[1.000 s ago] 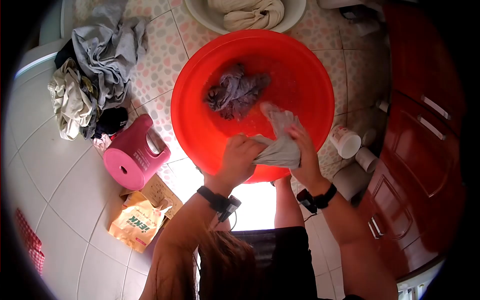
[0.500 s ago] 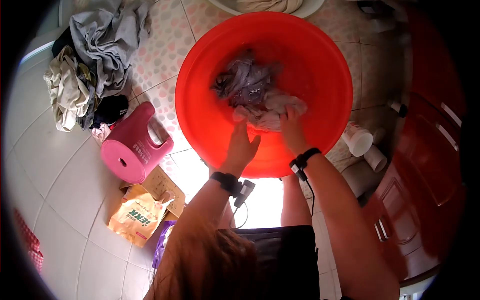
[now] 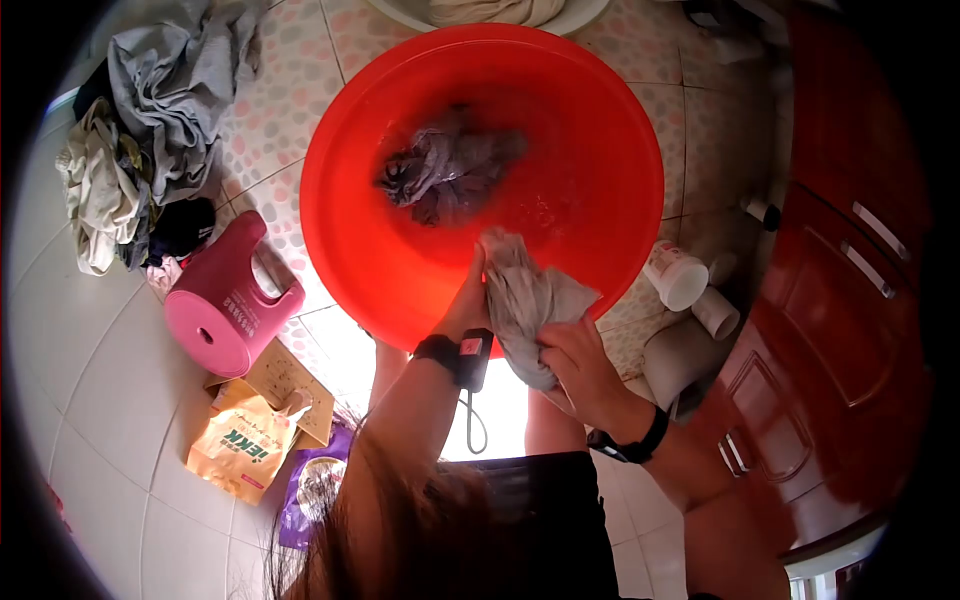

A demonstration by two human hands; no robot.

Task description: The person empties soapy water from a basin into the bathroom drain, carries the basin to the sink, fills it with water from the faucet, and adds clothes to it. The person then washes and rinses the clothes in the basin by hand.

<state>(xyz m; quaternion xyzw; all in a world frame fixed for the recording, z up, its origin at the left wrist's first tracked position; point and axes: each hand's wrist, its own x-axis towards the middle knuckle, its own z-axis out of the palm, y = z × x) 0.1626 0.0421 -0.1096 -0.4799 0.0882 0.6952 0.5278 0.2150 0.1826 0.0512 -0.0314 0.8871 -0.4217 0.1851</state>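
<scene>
A wet, light grey piece of clothing is bunched above the near rim of the red basin. My left hand grips its left side, with the fingers partly hidden behind the fabric. On its lower right, my right hand is closed around a fold of it. Darker greyish-purple clothing lies in the water further back in the basin, apart from both hands.
Left of the basin stand a pink plastic stool and a paper bag. A pile of clothes lies at the upper left. White containers and red cabinets are on the right; another basin is behind.
Both hands have lifted the light grey clothing out of the water and drawn it toward me, over the near rim. The darker clothing stays in the basin. The view has shifted slightly.
</scene>
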